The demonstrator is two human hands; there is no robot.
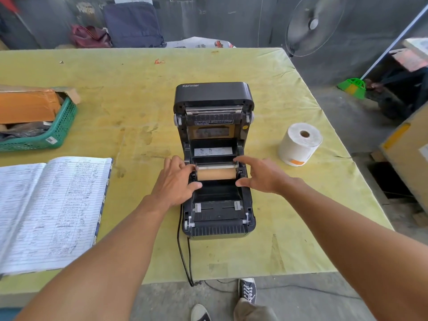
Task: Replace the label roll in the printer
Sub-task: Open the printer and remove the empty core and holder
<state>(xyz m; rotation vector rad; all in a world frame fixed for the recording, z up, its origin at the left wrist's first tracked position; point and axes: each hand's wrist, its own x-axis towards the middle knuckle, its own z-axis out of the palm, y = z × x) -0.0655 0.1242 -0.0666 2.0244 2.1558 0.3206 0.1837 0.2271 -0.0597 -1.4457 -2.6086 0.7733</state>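
A black label printer (217, 205) stands mid-table with its lid (213, 93) swung up and back. In its bay lies a bare brown cardboard core (216, 173) on a spindle between two holders. My left hand (176, 181) rests against the left holder, fingers touching the core's left end. My right hand (261, 174) hovers at the right holder with fingers spread, thumb and forefinger around the core's right end. A full white label roll (300, 144) stands upright on the table, to the right of the printer.
An open ledger (53, 209) lies at the left. A green basket (58, 128) with a cardboard box sits at the far left. The printer's black cable (183, 256) drops over the front edge of the yellow table (139, 93). A fan (312, 24) stands behind the right corner.
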